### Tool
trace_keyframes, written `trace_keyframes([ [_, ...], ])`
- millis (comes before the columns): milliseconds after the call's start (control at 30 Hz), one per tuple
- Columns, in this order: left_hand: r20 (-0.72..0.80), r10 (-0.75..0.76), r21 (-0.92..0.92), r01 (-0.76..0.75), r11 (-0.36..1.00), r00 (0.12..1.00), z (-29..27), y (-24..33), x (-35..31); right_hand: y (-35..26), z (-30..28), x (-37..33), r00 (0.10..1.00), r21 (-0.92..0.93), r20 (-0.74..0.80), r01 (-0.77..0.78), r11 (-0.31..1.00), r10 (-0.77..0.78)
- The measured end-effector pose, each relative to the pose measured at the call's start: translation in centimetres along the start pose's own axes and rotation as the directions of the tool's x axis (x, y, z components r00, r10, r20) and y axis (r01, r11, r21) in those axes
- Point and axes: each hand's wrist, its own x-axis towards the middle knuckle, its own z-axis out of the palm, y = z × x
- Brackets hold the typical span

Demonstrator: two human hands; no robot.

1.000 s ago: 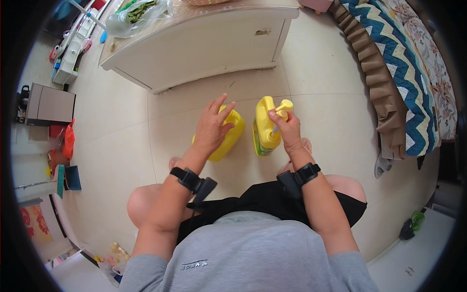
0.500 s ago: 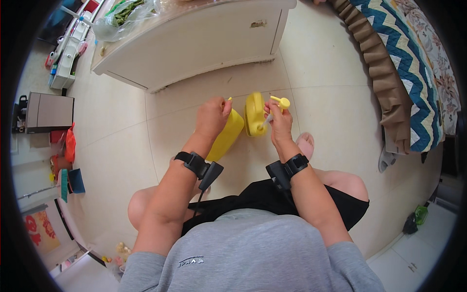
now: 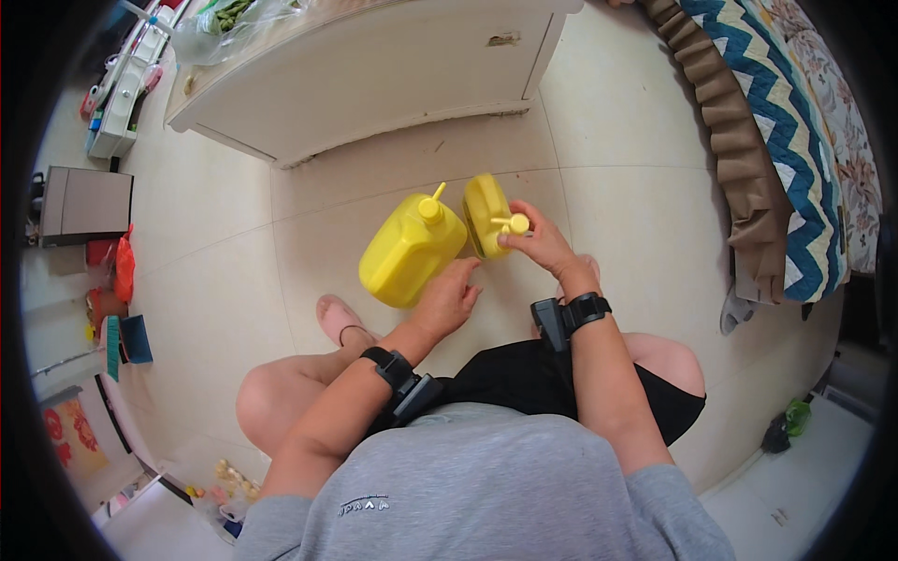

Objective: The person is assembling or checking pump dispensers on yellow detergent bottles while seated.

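Observation:
Two yellow plastic jugs stand on the tiled floor between my feet. The larger jug [image 3: 412, 257] has a yellow pump head [image 3: 431, 209] on top, its spout pointing away from me. Close to its right is the narrower yellow jug [image 3: 485, 210]. My right hand [image 3: 543, 245] grips a second yellow pump head [image 3: 514, 223] at the mouth of that narrower jug; its tube is out of sight. Beside the near side of both jugs is my left hand [image 3: 449, 297], empty, thumb and fingers apart. Whether its fingertips touch the narrower jug is hard to tell.
A white cabinet [image 3: 374, 89] stands ahead, with a plastic bag of green pods [image 3: 234, 19] on top. At the right is a bed with a zigzag quilt [image 3: 781, 140]. A pink slipper [image 3: 341, 318] is on my left foot.
My left hand has left the larger jug's pump and come nearer and right. My right hand has lowered the other pump onto the narrower jug; its tube no longer shows.

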Motion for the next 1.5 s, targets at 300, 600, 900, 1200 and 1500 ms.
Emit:
trace_keyframes([
  [300, -0.085, -0.083, -0.095, 0.075, 0.993, 0.993, 3.6, 0.0, 2.2, -4.5, 0.9, -1.0, 0.942, 0.116, -0.332, 0.088, 0.989, -0.045],
  [600, -0.228, 0.062, -0.034, -0.072, 0.997, 0.972, 3.1, 1.5, 4.7, -6.8, -0.5, -0.3, 0.896, -0.16, -0.438, -0.001, 0.987, -0.07],
  [900, -0.338, -0.044, -0.18, -0.019, 0.983, 0.94, 3.4, -0.6, 3.4, -10.8, -0.8, -2.2, 0.84, -0.201, -0.478, 0.18, 0.963, -0.256],
  [1200, -0.386, -0.183, -0.424, 0.003, 0.906, 0.904, 1.4, -0.5, 1.5, -11.4, -2.3, -3.4, 0.839, 0.0, -0.535, 0.114, 0.994, -0.096],
  [1500, -0.321, -0.302, -0.527, 0.095, 0.844, 0.898, -1.6, -0.6, -1.0, -7.3, -2.5, -3.8, 0.802, 0.272, -0.593, 0.113, 0.955, 0.074],
])
